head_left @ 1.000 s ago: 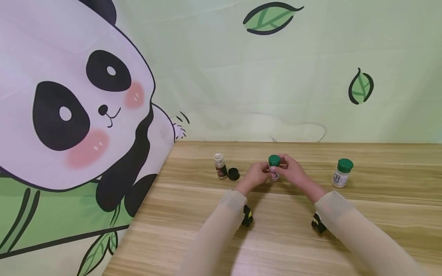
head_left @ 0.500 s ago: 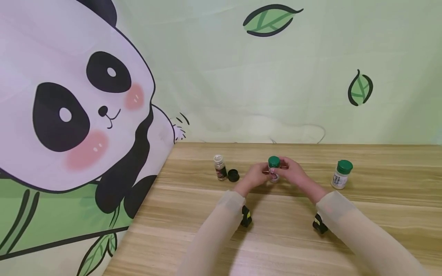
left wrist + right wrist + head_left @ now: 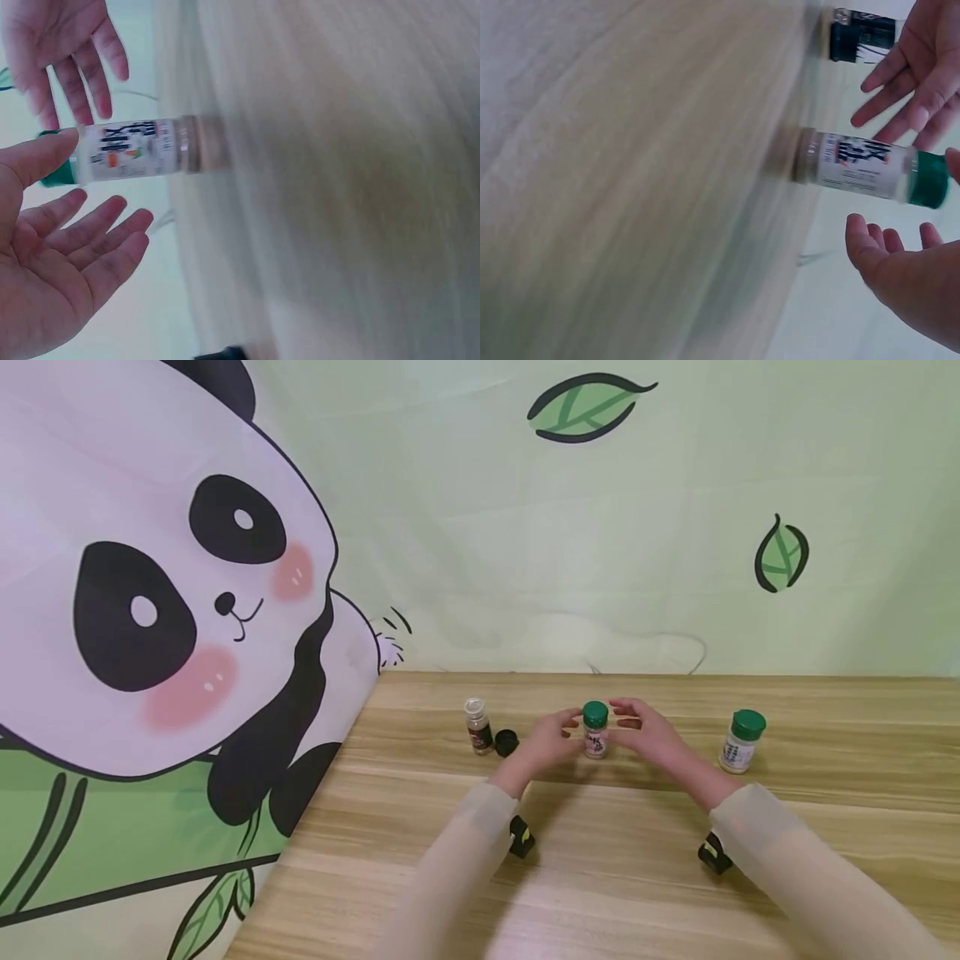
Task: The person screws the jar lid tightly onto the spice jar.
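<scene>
A small spice jar with a green lid and a printed label stands upright on the wooden table. My left hand is just left of it, fingers spread. On its other side my right hand is held with fingers apart, facing the jar. Both wrist views show the jar between two open hands, with neither curled round it. In the right wrist view the green lid sits on the jar, close to a fingertip.
To the left stands a spice jar with a dark label and a pale top, and a black cap lies beside it. Another green-lidded jar is at the right. A panda-print cloth hangs behind the table.
Both hands have let go of the middle green-lidded jar and drawn apart, left hand leftward, right hand rightward. The jar stays upright in about the same spot.
</scene>
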`<state>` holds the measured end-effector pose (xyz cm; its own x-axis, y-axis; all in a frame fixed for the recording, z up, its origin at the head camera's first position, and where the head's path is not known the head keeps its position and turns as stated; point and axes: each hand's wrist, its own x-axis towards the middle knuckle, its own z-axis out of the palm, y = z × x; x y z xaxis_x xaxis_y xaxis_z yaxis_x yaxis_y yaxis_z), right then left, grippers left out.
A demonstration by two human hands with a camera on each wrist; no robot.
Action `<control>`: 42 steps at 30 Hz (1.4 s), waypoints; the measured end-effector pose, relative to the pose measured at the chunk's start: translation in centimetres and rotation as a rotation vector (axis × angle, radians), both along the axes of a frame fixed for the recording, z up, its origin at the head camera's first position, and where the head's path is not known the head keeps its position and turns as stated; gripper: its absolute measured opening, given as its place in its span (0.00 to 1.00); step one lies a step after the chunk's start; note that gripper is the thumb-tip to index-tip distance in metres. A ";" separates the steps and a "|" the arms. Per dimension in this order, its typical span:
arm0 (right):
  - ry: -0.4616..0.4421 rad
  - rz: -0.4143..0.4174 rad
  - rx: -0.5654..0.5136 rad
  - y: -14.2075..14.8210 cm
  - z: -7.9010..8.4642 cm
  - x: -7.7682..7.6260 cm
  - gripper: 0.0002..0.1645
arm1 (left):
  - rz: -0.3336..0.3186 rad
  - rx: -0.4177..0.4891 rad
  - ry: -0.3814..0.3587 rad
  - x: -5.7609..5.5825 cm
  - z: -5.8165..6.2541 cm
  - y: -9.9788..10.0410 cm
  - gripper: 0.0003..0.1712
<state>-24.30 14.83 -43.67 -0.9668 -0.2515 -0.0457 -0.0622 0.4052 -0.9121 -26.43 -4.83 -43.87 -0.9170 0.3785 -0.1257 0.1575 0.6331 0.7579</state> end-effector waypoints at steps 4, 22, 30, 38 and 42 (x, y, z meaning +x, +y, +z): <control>0.001 -0.013 0.019 0.6 0.9 0.7 0.39 | 0.008 -0.016 0.040 0.9 1.0 -0.7 0.29; 0.021 0.003 0.055 1.8 1.7 4.4 0.26 | -0.091 -0.025 0.152 5.4 2.7 -4.3 0.25; 0.053 0.032 0.040 1.1 2.0 5.9 0.26 | -0.085 -0.026 0.176 7.3 3.1 -6.3 0.25; 0.075 0.069 -0.005 -0.7 2.1 6.4 0.25 | -0.055 0.011 0.136 8.2 3.0 -8.5 0.25; 0.088 0.083 -0.021 -1.6 2.0 6.2 0.23 | -0.031 0.001 0.139 8.4 2.9 -9.3 0.25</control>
